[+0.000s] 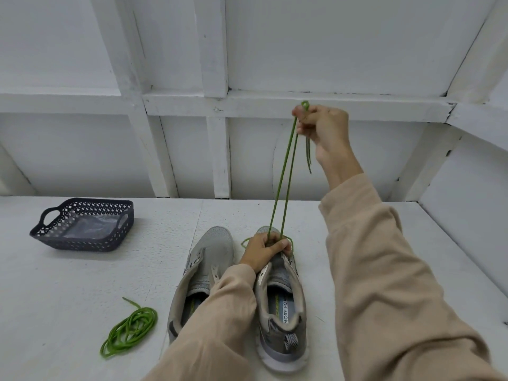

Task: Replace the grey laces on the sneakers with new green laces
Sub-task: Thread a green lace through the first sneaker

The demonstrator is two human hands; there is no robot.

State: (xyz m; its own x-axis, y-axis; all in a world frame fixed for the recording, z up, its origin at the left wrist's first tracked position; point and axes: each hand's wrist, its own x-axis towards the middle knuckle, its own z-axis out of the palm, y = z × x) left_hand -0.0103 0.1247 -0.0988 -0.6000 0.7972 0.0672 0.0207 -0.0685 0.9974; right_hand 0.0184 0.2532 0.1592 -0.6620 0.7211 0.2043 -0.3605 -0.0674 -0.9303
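While holding both strands of a green lace (284, 171) taut above the right shoe (283, 312), seemingly evening out the ends: judged the first threading step, with the lace through the farthest eyelets only. Right hand (320, 125) raised high over the table (68, 284), fingers curled, pinching the two strands together, loose ends dangling below the fist. Left hand (265, 250) low, wrapped round the far part of that shoe's tongue, pinning it down. Left shoe (203, 265) just beside, bare of laces. No grey laces seen anywhere. Second lace (129, 328) coiled near left. Basket (82, 224) far left, something clear inside. Next, probably: lower the ends, match lengths, then cross and feed each tip through the next eyelet pair nearward, shoe braced and tension even.
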